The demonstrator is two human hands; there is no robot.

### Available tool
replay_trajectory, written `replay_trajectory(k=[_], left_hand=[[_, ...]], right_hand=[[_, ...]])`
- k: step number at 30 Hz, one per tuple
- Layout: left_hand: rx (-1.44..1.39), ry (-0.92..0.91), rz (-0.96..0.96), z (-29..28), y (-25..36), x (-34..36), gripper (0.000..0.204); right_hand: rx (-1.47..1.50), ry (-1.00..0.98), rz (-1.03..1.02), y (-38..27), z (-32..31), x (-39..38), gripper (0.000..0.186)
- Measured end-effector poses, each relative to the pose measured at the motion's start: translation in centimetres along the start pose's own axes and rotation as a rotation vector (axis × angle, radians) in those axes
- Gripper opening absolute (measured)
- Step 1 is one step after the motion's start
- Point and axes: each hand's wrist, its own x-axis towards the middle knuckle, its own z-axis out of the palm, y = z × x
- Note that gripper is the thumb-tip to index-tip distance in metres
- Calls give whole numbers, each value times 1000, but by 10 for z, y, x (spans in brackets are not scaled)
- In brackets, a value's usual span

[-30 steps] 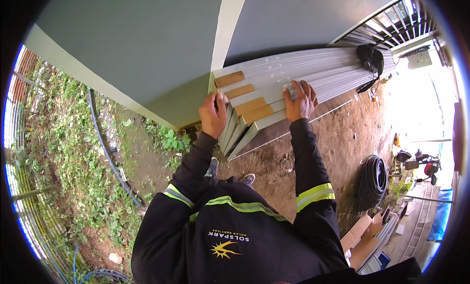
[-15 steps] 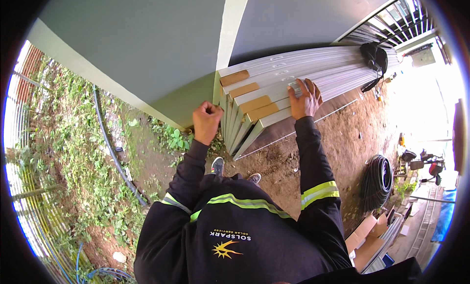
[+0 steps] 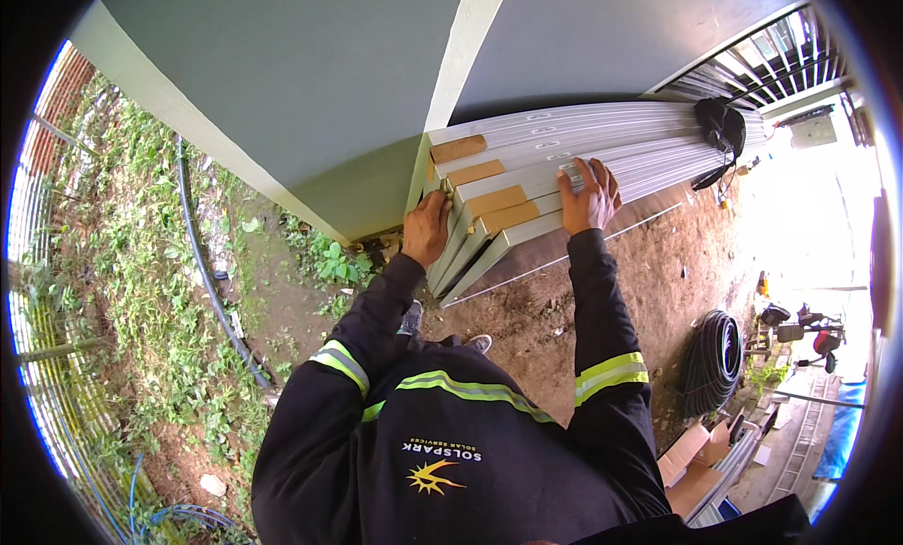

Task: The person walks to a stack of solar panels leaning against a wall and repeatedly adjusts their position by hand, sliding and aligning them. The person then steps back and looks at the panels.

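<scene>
A stack of long pale grey metal rails leans along the grey-green wall, its near ends bound with strips of brown tape. My left hand grips the near end of the stack at its left edge, fingers curled around it. My right hand lies flat on top of the rails further along, fingers spread over one rail. Both arms wear dark sleeves with yellow reflective bands.
A white corner trim runs up the wall. Bare dirt lies below the rails, weeds and a black hose to the left. A coil of black pipe, cardboard boxes and a dark bag are at right.
My left hand dropped away from the stack, then came back up to grip its near end. My right hand stayed on the rails, shifting slightly.
</scene>
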Motion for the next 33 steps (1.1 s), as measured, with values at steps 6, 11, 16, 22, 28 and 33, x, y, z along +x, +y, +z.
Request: replay_trajectory(k=[6, 11, 16, 22, 28, 33], left_hand=[[-27, -63, -23, -5, -5, 9, 10], [-666, -18, -373, -23, 43, 25, 21], [-863, 61, -254, -86, 67, 67, 25], [13, -131, -257, -84, 25, 52, 15], [126, 212, -197, -49, -12, 9, 31], [-175, 280, -307, -42, -18, 16, 17]], right_hand=[[-8, -28, 24, -2, -2, 1, 48], [7, -24, 10, -1, -3, 1, 50], [-14, -7, 0, -2, -3, -1, 50], [-9, -44, 44, -5, -5, 0, 51], [4, -34, 43, -2, -3, 0, 50], [-3, -39, 9, 2, 1, 1, 49]])
